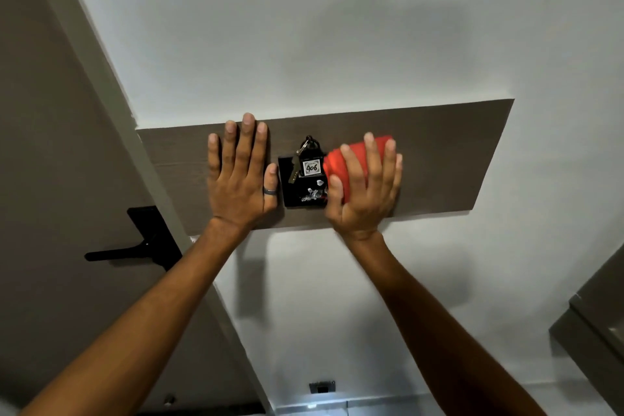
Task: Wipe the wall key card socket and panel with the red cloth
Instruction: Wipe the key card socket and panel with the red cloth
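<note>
On the panel (439, 159) | right hand (364, 189) presses red cloth (341, 162) beside socket (304, 189) | left hand (236, 179) flat, spread, empty | wiping seemingly midway; socket face likely left

Two hands (left hand (238, 179), right hand (366, 189)), one red cloth (341, 159), one key card socket (305, 191), one panel (449, 152).
</note>
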The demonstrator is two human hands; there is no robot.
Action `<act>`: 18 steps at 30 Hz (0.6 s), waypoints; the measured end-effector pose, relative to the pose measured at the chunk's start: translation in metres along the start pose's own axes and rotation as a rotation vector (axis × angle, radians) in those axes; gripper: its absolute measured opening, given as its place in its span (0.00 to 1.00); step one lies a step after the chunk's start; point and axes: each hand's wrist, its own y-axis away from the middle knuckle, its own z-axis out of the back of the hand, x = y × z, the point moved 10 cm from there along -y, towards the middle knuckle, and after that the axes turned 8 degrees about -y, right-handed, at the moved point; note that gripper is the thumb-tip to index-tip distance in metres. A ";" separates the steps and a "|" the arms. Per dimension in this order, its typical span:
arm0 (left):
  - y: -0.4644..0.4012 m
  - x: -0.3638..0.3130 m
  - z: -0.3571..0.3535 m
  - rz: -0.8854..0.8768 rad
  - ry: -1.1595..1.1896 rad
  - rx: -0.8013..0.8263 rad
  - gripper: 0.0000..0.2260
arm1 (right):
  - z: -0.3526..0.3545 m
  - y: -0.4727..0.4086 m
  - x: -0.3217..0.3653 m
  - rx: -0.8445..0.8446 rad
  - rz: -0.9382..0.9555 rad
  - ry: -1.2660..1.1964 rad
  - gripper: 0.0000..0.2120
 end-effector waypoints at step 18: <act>0.003 0.001 -0.004 0.006 -0.004 -0.005 0.28 | -0.005 0.021 -0.007 0.071 0.120 -0.029 0.21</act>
